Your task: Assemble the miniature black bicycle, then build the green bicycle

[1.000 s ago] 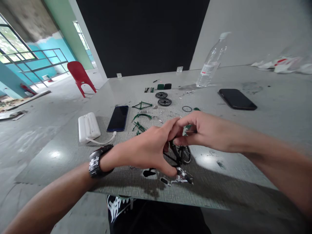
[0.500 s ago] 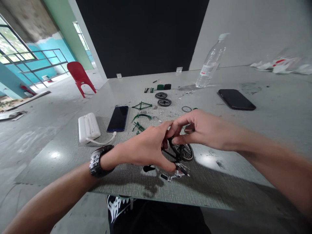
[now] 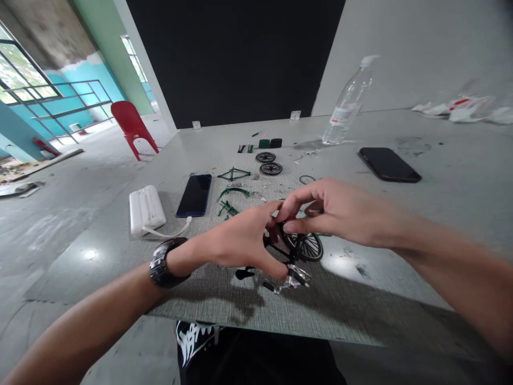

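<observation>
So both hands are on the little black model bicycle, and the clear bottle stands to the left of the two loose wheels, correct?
Not quite: the head view shows the clear bottle to the right of the two loose wheels. Both hands are indeed on the little black model bicycle.

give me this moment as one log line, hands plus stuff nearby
left hand: holding small bike | right hand: at its wheel | nearby: green frame, power bank

The left forearm [image 3: 96,318] is slanting in from the lower left, the left hand [image 3: 244,235] arching with its thumb [image 3: 274,266] standing apart; opposite, the right forearm [image 3: 444,267] is angling in, the right hand [image 3: 339,214] holding its fingers [image 3: 298,199] in a pinch beside the left.
</observation>
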